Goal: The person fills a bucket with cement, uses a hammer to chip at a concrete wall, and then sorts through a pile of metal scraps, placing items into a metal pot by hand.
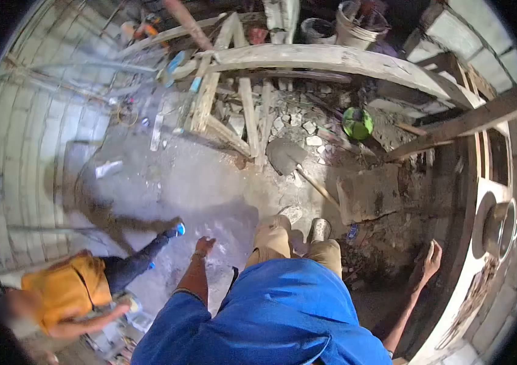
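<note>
Blockwork (39,121) walls the left side; smooth concrete floor (191,158) stretches from it toward broken rubble (310,128); a long pale timber beam (343,58) spans the far side, and a white-topped bench (468,258) bearing a metal pot (496,231) runs down the right; a co-worker in an orange shirt (70,286) is at lower left; a shovel (286,158) lies ahead of the wearer's feet, handle slanting rightward; a green bucket (357,123) sits beyond it; the right hand (430,261), half open and apparently empty, hangs near the bench; the left hand (205,245), fingers loosely bent and apparently empty, hangs near the co-worker's shoe (180,229); a blue can (352,231) lies near the wearer's right foot.
</note>
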`<move>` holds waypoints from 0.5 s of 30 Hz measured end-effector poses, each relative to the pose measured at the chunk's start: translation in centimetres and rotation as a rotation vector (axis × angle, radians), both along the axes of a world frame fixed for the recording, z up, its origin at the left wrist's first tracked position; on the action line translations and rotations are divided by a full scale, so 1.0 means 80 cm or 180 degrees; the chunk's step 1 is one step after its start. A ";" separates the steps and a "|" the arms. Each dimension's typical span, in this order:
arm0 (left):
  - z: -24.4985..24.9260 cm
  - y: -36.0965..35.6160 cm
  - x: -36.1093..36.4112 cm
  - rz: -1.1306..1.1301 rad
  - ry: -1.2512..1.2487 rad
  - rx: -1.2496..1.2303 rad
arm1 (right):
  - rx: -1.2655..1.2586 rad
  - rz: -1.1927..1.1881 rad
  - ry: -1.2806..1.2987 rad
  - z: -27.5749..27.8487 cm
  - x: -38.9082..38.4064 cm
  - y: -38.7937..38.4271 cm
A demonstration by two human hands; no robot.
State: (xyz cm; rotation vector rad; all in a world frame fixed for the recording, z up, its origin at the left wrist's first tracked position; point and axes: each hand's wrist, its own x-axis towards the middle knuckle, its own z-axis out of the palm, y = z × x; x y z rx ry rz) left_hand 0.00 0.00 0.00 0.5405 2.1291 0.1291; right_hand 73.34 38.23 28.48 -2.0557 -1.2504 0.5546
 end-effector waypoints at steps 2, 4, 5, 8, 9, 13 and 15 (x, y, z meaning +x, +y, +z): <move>-0.016 -0.048 0.061 -0.1000 0.0303 0.0349 | 0.0368 0.0598 -0.0471 0.041 -0.014 0.047; 0.056 -0.105 0.020 -0.1689 0.0679 0.0021 | 0.0211 0.0635 0.0113 -0.006 -0.074 0.038; 0.052 -0.106 0.065 -0.2403 0.0649 -0.0135 | 0.0104 0.0640 0.0262 0.007 -0.061 0.051; 0.030 -0.070 0.175 0.0013 -0.0740 0.0398 | 0.0088 0.0752 0.0052 -0.012 -0.030 0.074; 0.064 -0.031 0.200 0.1610 -0.0736 -0.0165 | -0.0137 0.0590 0.0102 -0.014 -0.028 0.077; 0.067 0.055 0.241 -0.1296 -0.0313 0.0588 | -0.0096 0.0808 0.0204 0.001 -0.042 0.069; 0.090 0.090 0.259 -0.1253 0.0076 0.0725 | -0.0227 0.0898 0.0297 -0.028 -0.032 0.073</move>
